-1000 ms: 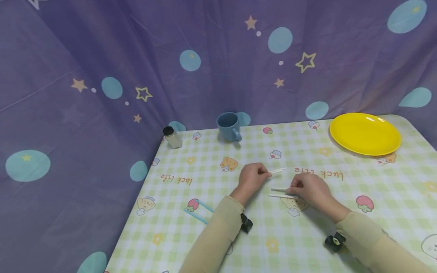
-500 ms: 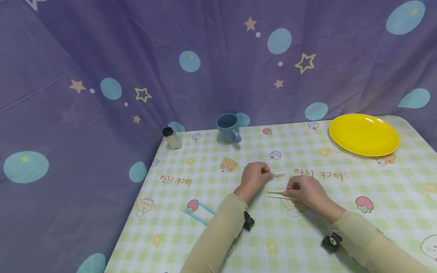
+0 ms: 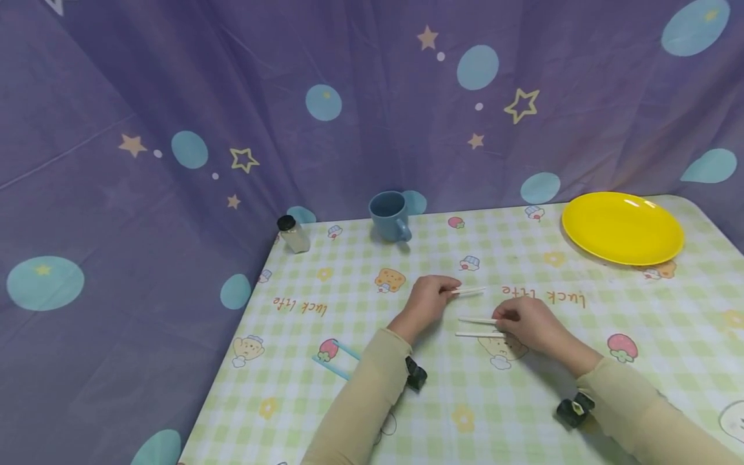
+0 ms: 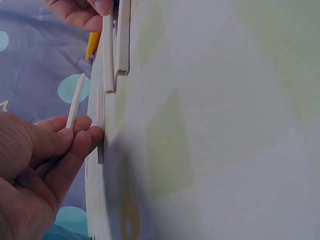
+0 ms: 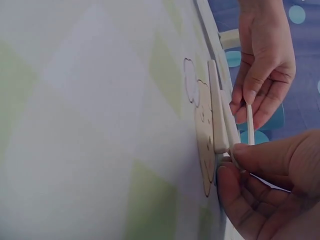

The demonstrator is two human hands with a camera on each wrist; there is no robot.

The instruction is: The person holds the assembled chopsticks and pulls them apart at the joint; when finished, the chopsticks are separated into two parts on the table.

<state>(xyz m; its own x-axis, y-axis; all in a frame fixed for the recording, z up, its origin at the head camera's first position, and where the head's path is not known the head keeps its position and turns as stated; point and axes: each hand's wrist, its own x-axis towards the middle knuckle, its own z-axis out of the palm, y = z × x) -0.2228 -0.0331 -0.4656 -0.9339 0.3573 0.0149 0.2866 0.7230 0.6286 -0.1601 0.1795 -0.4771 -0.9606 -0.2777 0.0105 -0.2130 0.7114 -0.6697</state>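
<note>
My left hand (image 3: pixel 429 300) pinches a thin white stick (image 4: pixel 76 102) between thumb and fingers. Beside its fingertips, a second white stick (image 4: pixel 100 150) lies along the tablecloth. Nearer to me and to the right, my right hand (image 3: pixel 531 326) pinches another white stick (image 3: pixel 476 320) by its right end, thumb against fingers. Parallel to that one, on the near side, a white stick (image 3: pixel 478 334) rests on the cloth with its right end by the right hand. In the left wrist view, the ends of these two look square.
Two light blue sticks (image 3: pixel 331 368) lie left of my left forearm, partly covered by the sleeve. At the back stand a black-capped jar (image 3: pixel 295 237) and a blue mug (image 3: pixel 388 223). A yellow plate (image 3: pixel 622 229) sits at the back right. A purple curtain (image 3: pixel 372 142) hangs behind the table.
The stick in my right hand first came close to the one on the cloth, then moved away from it again. My left hand has shifted slightly left over the last half second.
</note>
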